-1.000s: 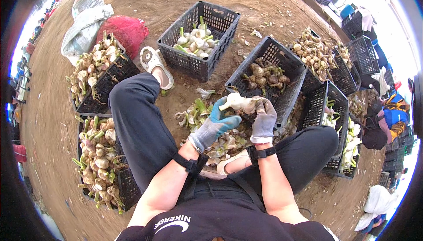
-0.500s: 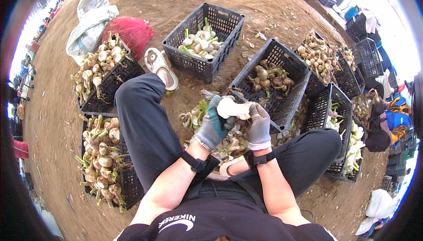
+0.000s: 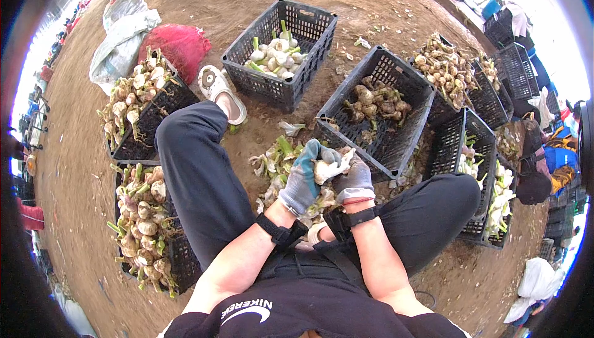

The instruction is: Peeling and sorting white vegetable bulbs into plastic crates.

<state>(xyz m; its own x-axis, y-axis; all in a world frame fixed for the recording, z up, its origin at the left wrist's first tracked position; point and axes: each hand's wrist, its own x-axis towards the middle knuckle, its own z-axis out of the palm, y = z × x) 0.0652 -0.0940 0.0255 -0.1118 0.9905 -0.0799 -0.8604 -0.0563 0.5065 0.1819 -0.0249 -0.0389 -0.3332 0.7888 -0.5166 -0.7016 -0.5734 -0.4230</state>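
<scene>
Both gloved hands are together between my knees, closed on a garlic bulb [image 3: 327, 171] with loose pale skin at its right side. My left hand [image 3: 301, 180], in a grey and teal glove, wraps the bulb from the left. My right hand [image 3: 355, 181], in a grey glove, grips its right side, fingertips partly hidden. Below them lies a heap of peeled garlic skins and green stem bits [image 3: 272, 160]. Just ahead on the right, a black crate [image 3: 405, 149] holds several brown, unpeeled garlic bulbs [image 3: 377, 104].
Farther ahead, a black crate [image 3: 263, 84] holds cleaned white garlic [image 3: 277, 56]. Unpeeled garlic fills crates at my left [image 3: 145, 226] and far right [image 3: 445, 72]. Crates with white, leafy trimmings [image 3: 498, 205] stand by my right knee. A red mesh sack [image 3: 179, 47] lies far left.
My hands have turned and lowered the garlic bulb slightly. A flap of skin now stands out at its right side, and my right hand has rolled downward.
</scene>
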